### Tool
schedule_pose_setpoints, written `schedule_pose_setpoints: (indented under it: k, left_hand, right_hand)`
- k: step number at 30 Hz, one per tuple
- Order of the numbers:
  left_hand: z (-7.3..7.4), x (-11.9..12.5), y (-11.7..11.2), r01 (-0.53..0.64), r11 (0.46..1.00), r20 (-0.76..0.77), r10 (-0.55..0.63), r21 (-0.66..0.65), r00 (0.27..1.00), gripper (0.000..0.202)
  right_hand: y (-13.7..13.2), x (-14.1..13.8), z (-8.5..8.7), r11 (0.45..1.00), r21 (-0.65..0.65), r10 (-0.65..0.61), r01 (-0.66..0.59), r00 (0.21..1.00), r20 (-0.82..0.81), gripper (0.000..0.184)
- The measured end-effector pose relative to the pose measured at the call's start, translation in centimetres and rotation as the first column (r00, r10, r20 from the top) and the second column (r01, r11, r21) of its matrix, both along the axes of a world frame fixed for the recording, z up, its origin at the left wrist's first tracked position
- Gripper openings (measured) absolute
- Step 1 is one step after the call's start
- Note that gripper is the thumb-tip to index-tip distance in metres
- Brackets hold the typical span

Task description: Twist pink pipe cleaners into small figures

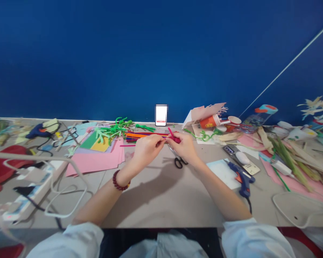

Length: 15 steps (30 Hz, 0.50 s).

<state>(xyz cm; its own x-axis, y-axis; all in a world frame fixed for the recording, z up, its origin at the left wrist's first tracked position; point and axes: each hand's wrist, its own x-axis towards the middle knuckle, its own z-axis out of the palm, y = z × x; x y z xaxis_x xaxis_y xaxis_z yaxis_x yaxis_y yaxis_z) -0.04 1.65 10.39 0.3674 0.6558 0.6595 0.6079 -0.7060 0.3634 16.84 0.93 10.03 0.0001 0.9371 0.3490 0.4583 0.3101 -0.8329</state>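
Two hands are counted: the left hand (146,150) and the right hand (184,147). One magenta pipe cleaner (171,133) is held between them. One pair of scissors (179,162) is seen, along with one blue hot glue gun (240,179). Two phones are counted: one upright phone (160,114) and one flat phone (229,149). One orange paper cup (210,122) is seen, as are one clear plastic bottle (258,116) and one beaded bracelet (120,180). One power strip (34,190) is visible. The green pipe cleaners (115,129) are too tangled to be counted.
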Motion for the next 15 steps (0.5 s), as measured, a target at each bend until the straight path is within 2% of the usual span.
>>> schedule_pose_setpoints:
  k: [3, 8, 10, 12, 15]
  left_hand:
    - [-0.8, 0.7, -0.1, 0.008, 1.0, 0.134, -0.008, 0.003, 0.991, 0.015]
    - [-2.6, 2.0, 0.1, 0.048, 0.999, 0.326, -0.04, -0.016, 0.945, 0.014]
    - [-3.4, 2.3, 0.6, 0.12, 0.988, 0.399, -0.07, -0.102, 0.914, 0.016]
    - [-4.0, 2.3, 1.5, 0.228, 0.955, 0.506, -0.103, -0.192, 0.856, 0.019]
    - [-4.2, 1.2, 3.3, 0.324, 0.922, 0.58, -0.148, -0.211, 0.801, 0.021]
  right_hand:
    - [0.2, -0.4, -0.2, 0.997, -0.067, -0.048, 0.031, 0.962, -0.267, 0.026]
    - [0.4, -0.9, -0.3, 0.99, -0.144, -0.076, -0.009, 0.814, -0.575, 0.028]
    - [0.4, -1.0, -0.3, 0.982, -0.168, -0.042, -0.092, 0.751, -0.659, 0.028]
    - [0.4, -1.0, -0.1, 0.963, -0.19, 0.0, -0.19, 0.708, -0.706, 0.029]
    - [0.4, -0.5, 0.3, 0.924, -0.235, 0.064, -0.303, 0.727, -0.684, 0.03]
